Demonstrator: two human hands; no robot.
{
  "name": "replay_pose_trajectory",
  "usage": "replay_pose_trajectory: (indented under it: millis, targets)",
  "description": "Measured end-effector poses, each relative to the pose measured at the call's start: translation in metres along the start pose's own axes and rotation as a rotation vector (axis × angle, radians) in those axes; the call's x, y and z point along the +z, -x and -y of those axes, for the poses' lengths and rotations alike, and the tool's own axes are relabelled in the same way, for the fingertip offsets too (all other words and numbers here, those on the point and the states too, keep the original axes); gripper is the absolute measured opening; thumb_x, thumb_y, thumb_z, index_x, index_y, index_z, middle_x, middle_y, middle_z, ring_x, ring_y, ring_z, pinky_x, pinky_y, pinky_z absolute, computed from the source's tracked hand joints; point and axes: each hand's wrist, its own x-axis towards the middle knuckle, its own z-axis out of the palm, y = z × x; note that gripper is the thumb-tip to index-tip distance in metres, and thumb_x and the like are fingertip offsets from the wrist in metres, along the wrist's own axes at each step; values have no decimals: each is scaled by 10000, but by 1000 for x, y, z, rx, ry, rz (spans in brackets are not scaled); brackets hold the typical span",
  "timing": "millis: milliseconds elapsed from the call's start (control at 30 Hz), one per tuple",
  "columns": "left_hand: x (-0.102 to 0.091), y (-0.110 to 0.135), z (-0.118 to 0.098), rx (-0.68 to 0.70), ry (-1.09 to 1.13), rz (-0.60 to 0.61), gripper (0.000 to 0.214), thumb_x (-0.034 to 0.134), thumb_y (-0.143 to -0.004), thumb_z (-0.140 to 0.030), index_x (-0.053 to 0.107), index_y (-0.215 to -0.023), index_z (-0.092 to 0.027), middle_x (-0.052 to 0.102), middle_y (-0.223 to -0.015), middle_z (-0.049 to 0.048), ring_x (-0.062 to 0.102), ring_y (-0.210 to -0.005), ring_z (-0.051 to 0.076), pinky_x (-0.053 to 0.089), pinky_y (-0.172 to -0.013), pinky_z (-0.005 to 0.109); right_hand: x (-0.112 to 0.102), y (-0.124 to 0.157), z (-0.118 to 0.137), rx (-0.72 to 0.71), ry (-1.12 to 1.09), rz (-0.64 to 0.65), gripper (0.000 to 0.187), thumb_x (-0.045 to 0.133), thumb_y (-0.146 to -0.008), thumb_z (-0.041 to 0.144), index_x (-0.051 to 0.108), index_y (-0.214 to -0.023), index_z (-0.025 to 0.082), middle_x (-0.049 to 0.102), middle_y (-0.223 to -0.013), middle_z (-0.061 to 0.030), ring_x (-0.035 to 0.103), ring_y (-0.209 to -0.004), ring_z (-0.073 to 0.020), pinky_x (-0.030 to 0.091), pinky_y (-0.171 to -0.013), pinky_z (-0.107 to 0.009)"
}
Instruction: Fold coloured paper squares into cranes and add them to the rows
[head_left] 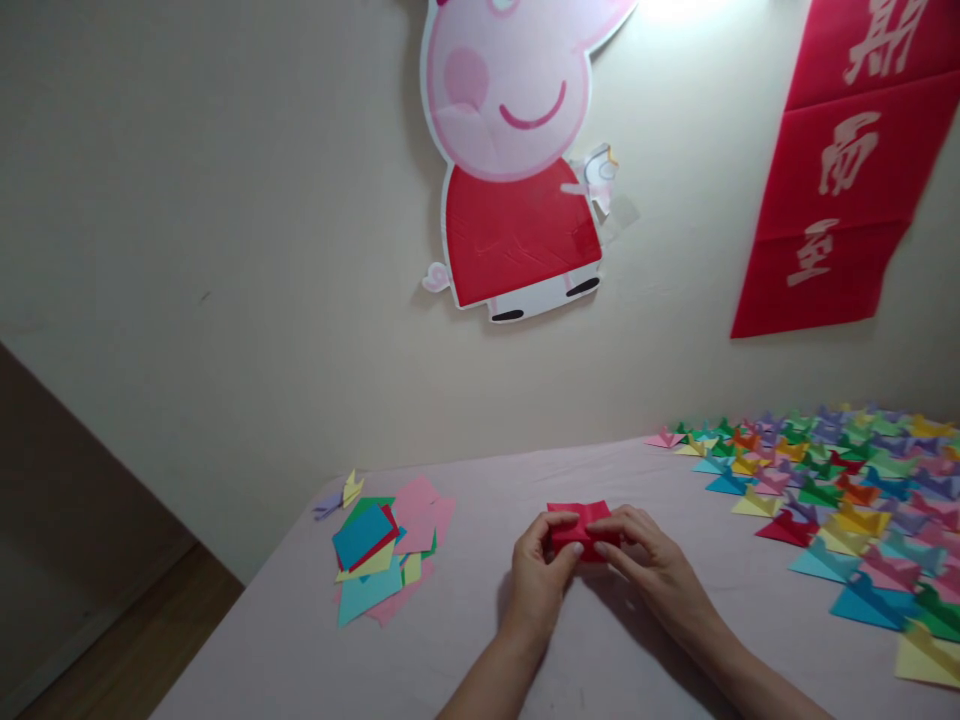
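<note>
Bare forearms [491, 685] come in over the near edge of the surface [300, 650], which is covered in pale pink, and meet a little right of its middle. At their ends both hands grip a partly folded red paper [581, 522] that sits on or just above the surface, about halfway between the near and far edges; whether it rests on the cloth cannot be told. The left hand [541, 572] is closed on the paper's left end, thumb on top and fingers curled beneath. The right hand [646, 562] pinches the right end, its fingertips [600, 522] pressed on the top fold.

Toward the far left corner lies a loose stack of coloured paper squares [381, 555], with blue, red, pink, green, yellow and turquoise sheets fanned over one another, well apart from the hands. Just beyond it, nearer that corner, sit two small folded pieces [341, 495], one yellow and one lilac.

Along the right edge, running to the far right corner, many folded paper shapes [840, 500] of mixed colours lie side by side in rows.

Behind the far edge stands a cream wall [225, 200] bearing a cartoon pig cutout [517, 170] in a red dress and, to the right, a red banner [847, 190] with pale characters.
</note>
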Motion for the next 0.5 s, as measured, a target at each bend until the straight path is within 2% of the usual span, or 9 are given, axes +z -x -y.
replay_pose_trajectory:
  millis: [233, 333, 433, 500]
  targets:
    - [5, 1, -3, -41, 128, -1, 223, 759, -694, -219, 667, -889, -166, 678, -886, 30, 624, -842, 179, 506, -779, 273, 0, 2, 0, -21, -19, -10, 170, 619, -859, 376, 736, -785, 278, 650, -813, -31, 567, -870, -246, 443, -797, -361]
    - [3, 1, -3, -95, 172, 7, 267, 795, -688, -264, 651, -888, -159, 682, -882, 40, 616, -823, 174, 501, -740, 260, 0, 2, -2, 1, -36, -38, 136, 643, -830, 369, 739, -843, 274, 675, -861, -31, 584, -884, -242, 461, -813, -357]
    - [-1, 0, -4, -135, 213, 8, 329, 826, -675, -300, 633, -901, -159, 682, -872, 42, 608, -788, 163, 485, -709, 244, 0, 1, -5, 57, -46, -79, 188, 657, -811, 376, 734, -939, 262, 696, -929, -39, 609, -872, -235, 487, -776, -342]
    - [-3, 0, -5, -137, 234, 16, 345, 835, -676, -308, 630, -910, -157, 676, -881, 42, 603, -792, 158, 475, -711, 236, 0, 1, -5, 57, -46, -69, 189, 647, -825, 381, 737, -937, 258, 708, -940, -45, 619, -891, -237, 492, -779, -340]
